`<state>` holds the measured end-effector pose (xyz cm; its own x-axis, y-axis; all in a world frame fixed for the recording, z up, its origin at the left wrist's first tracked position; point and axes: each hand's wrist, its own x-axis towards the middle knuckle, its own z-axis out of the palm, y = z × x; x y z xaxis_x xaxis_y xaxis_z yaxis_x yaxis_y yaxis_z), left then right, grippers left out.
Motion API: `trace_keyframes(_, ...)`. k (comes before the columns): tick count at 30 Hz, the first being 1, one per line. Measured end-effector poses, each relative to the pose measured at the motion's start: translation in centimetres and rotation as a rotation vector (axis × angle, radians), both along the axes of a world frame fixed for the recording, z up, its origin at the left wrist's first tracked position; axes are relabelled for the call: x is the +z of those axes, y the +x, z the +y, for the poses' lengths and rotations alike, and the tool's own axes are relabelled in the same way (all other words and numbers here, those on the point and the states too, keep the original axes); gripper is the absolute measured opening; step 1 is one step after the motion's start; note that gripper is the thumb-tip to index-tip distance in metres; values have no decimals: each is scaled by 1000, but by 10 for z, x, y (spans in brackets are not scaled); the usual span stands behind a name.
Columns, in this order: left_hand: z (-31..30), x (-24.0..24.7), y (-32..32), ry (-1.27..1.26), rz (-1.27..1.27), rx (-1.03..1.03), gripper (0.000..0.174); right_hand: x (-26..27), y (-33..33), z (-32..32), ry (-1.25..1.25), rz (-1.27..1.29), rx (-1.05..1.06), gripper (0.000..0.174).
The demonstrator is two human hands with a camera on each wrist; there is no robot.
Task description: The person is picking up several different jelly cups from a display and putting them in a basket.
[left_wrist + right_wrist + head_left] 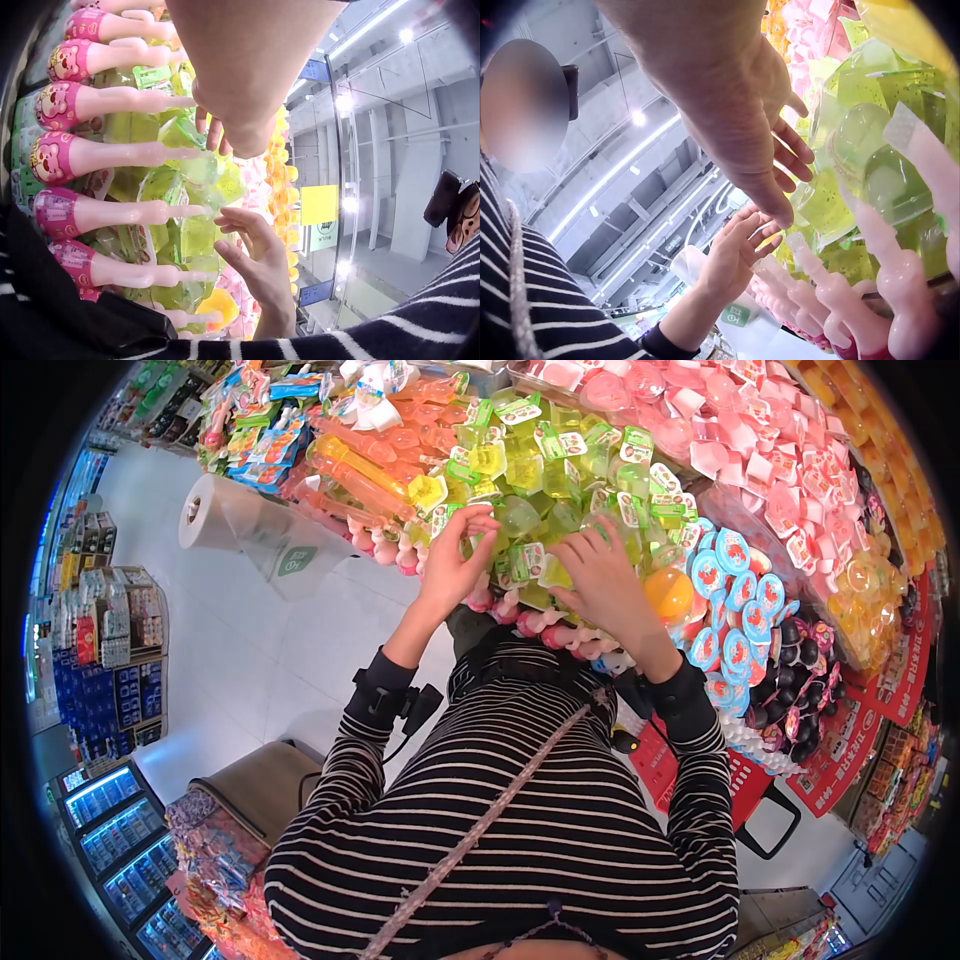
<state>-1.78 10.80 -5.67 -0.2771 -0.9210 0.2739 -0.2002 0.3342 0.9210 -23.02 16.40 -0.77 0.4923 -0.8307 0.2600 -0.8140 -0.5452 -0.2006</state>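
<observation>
My left hand (455, 565) hovers at the front left edge of a heap of green jelly cups (520, 515), its fingers loosely bent and nothing visible in them. Over the same heap, my right hand (605, 580) has its fingers spread, pointing forward and left. In the right wrist view, the right hand (757, 142) is beside a clear, round-topped green cup (862, 135), and the left hand (731, 255) shows just beyond it. Pale pink bottles (112, 150) with bear-printed bases line the front of the heap below both hands.
Orange jelly packs (390, 445) lie left of the heap and pink ones (690, 410) behind it. Blue-lidded cups (740, 595) and a round orange jelly (668, 595) are to the right. A plastic bag roll (210, 510) hangs at the left. Red signs (845, 760) edge the right side.
</observation>
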Motion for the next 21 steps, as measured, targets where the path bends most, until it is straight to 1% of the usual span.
trace_keyframes(7,0,2,0,19,4,25,29,1,2,4,9,-36,-1,39)
trace_keyframes(11,0,-2,1,-35,11,13,29,-7,-1,8,0,-71,7,37)
trace_keyframes(13,2,-1,2,11,29,14,28,-9,-4,10,-12,-87,-8,36)
trace_keyframes(15,1,-1,2,1,29,6,28,-7,-7,12,9,-168,12,35)
trace_keyframes(21,1,-3,-2,13,-1,-8,28,-3,-16,23,-15,-240,-57,32)
